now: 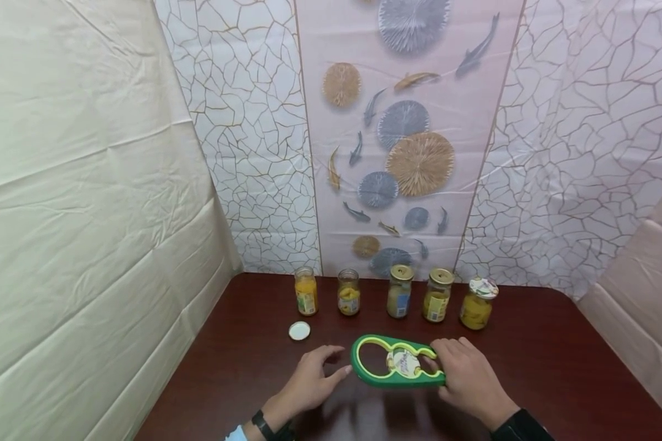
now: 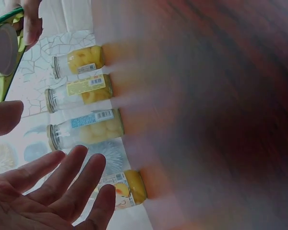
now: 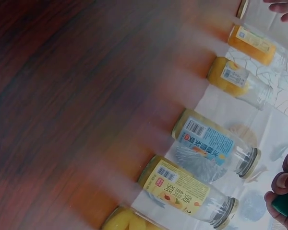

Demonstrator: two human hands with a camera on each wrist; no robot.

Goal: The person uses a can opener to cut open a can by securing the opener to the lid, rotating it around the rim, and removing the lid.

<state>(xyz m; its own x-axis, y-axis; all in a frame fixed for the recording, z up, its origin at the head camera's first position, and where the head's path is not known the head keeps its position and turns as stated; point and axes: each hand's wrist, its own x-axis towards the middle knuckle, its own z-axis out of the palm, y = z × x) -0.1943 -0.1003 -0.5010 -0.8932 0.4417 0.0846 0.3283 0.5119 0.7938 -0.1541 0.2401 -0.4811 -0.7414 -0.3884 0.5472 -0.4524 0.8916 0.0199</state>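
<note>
My right hand grips the right end of a green jar opener with yellow-edged openings, raised over the table. A white printed jar lid sits within its middle opening; the left wrist view shows this lid's grey side. At the opener's left end is my left hand, its fingers spread and holding nothing. Whether the thumb touches the opener, I cannot tell. In the right wrist view, curled fingers wrap the green handle, mostly cut off by the frame.
Along the back stand a lidless jar of orange fruit, a lidless jar of yellow fruit, two gold-lidded jars and a jar with a patterned lid. One loose white lid lies at left. Cloth walls enclose the dark table.
</note>
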